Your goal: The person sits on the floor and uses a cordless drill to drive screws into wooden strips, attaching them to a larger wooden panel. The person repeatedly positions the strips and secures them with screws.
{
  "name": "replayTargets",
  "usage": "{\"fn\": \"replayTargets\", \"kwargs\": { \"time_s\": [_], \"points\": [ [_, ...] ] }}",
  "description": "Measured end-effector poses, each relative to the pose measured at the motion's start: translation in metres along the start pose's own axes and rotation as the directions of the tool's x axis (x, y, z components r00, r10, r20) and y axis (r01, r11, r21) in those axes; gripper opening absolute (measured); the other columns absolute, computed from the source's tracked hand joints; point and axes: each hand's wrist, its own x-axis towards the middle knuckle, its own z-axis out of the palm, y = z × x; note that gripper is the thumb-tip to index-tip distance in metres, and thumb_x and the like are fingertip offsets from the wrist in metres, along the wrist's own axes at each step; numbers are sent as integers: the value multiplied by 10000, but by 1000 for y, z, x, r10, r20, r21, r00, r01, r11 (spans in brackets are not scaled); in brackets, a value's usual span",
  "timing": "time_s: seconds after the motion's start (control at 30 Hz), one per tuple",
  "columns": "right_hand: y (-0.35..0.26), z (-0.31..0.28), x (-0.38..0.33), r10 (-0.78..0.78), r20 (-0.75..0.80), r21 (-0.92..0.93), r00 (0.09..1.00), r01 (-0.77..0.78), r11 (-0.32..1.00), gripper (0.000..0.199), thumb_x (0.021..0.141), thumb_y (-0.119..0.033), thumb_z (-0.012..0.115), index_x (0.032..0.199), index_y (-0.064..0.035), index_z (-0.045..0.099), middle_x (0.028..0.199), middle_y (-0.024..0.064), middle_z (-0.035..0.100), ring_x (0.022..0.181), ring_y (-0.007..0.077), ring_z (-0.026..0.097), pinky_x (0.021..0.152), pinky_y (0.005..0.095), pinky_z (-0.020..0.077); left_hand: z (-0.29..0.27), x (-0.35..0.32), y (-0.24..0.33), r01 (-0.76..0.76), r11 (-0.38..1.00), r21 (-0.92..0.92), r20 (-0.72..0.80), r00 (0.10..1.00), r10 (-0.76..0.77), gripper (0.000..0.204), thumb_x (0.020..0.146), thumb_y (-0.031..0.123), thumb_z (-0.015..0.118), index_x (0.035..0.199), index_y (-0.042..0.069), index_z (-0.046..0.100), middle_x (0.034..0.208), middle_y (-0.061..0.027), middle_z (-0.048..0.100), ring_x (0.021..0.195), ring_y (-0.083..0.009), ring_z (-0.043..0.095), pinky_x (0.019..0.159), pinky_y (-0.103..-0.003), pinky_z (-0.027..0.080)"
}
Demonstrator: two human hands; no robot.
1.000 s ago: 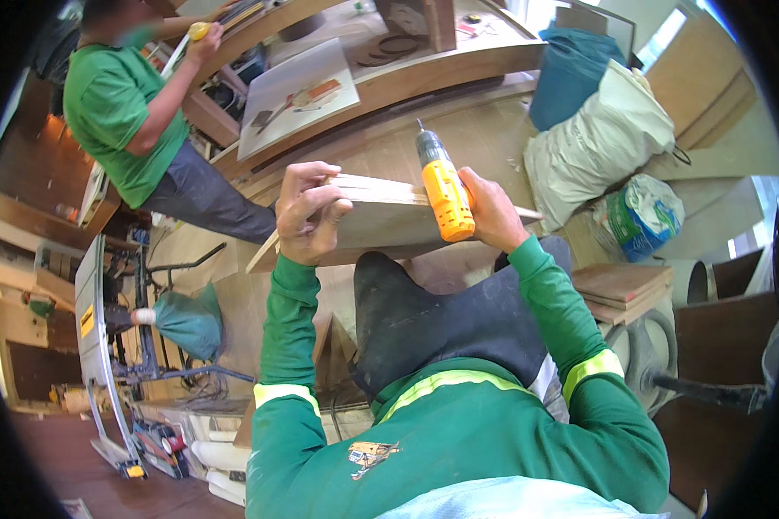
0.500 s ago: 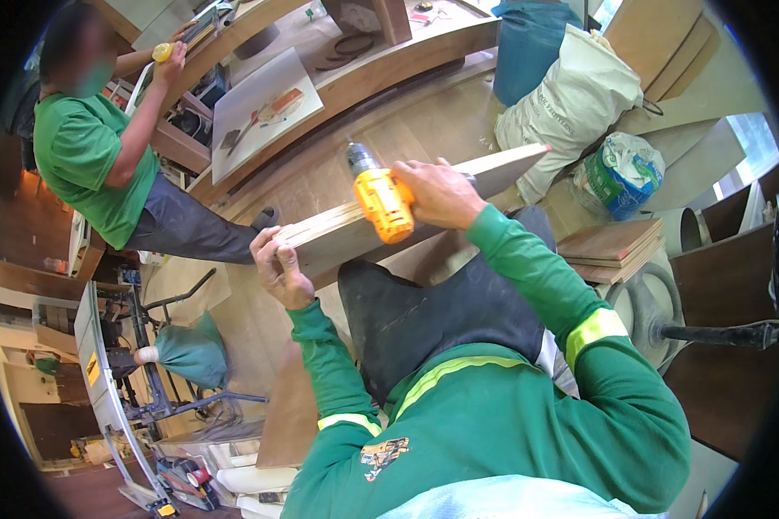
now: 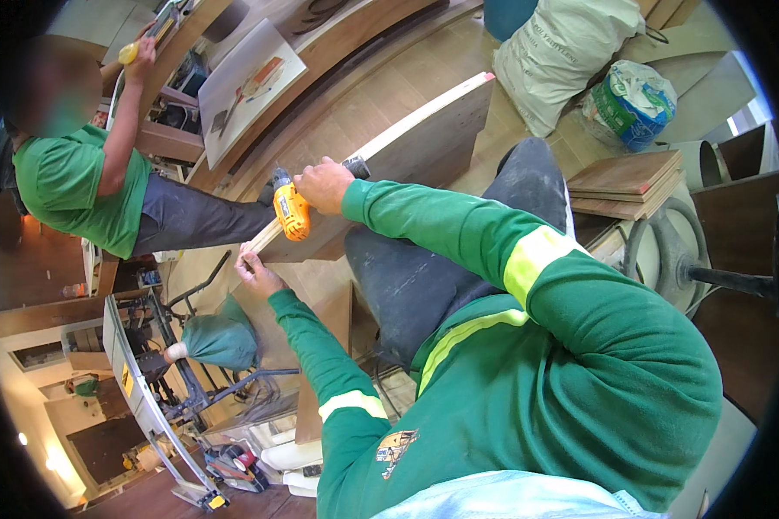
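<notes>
My right hand [image 3: 323,184] grips a yellow cordless drill [image 3: 292,212] and holds it against the edge of a long wooden board [image 3: 424,143]. The board runs from the lower left up to the right, across my dark-trousered knee [image 3: 459,259]. My left hand [image 3: 258,275] clasps the board's lower left end, just below the drill. Both my sleeves are green with yellow-green bands.
Another person in a green shirt [image 3: 78,186] sits at the left, one hand raised with a yellow tool [image 3: 128,54]. A white sack [image 3: 556,59] and a blue-green bag [image 3: 632,102] lie at the upper right, stacked panels [image 3: 625,180] beside them. A table saw stand [image 3: 160,389] stands below.
The view has swung left and tilted. The board has turned from lying level to slanting up to the right. My left hand slid to its lower left end, and the drill followed down to the left.
</notes>
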Motion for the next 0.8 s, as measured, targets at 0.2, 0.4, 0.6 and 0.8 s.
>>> {"fn": "replayTargets", "kwargs": {
  "time_s": [0.2,0.4,0.6,0.8],
  "points": [
    [-44,63,22,-43,88,-72,995,50,996,277,968,-231,740,1215,-113,787,1160,67,816,1130,229,772,915,436,550,-57,-6,-74,128,992,5,0,992,-128,354,1158,276,627,1308,-44,650,1441,-198,688,1345,-270,633,1224,-426,444],
    [-40,89,11,-46,-19,-117,999,43,992,253,982,-221,714,1198,-103,773,1118,64,808,1087,235,768,900,422,552,-53,-30,-83,153,985,83,-1,988,-153,410,1155,326,633,1308,-53,663,1471,-187,668,1356,-264,623,1217,-426,454],
    [-47,90,-7,-61,-10,-144,998,59,988,237,1009,-248,684,1184,-113,767,1113,65,801,1078,239,764,894,423,540,-56,-40,-69,140,989,57,-17,990,-139,445,1161,334,612,1354,-64,650,1473,-187,661,1354,-265,620,1205,-418,461],
    [-41,70,-16,-10,74,13,997,9,1000,219,1015,-227,667,1194,-140,758,1077,60,797,1109,250,766,910,450,540,-62,-34,-74,108,980,166,21,993,-114,470,1164,359,603,1371,-61,646,1461,-179,670,1328,-255,626,1180,-413,473]
  ]
}}
